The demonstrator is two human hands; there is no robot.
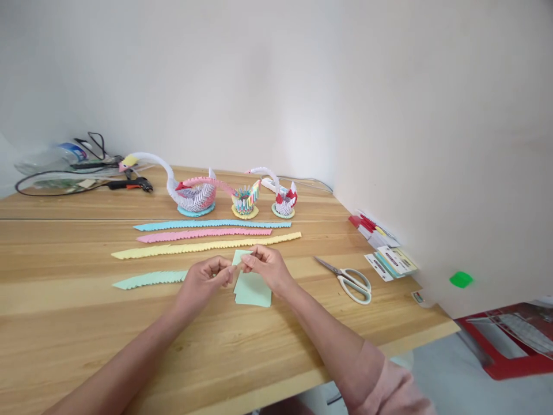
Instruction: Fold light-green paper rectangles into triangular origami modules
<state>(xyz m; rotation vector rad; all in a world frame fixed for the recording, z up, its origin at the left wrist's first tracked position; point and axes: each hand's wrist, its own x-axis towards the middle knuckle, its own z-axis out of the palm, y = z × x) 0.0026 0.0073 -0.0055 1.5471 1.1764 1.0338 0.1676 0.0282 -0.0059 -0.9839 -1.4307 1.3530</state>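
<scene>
My left hand (205, 282) and my right hand (268, 270) meet above the table, fingertips pinched close together. Between them is a small piece of light green paper, mostly covered by the fingers. Just below lie light green paper sheets (254, 291), stacked slightly askew under my right hand. A row of folded light green paper pieces (151, 279) reaches toward my left wrist. Behind it run longer rows of folded pieces: a yellow row (203, 246), a pink row (203, 235) and a blue row (211, 224).
Three folded-paper swans stand at the back: a large swan (196, 199), a multicoloured swan (245, 202) and a small swan (285, 204). Scissors (352, 283) lie partly open at right, near paper packs (393, 262). A glue gun (129, 184) and plastic bottle (52, 158) lie back left.
</scene>
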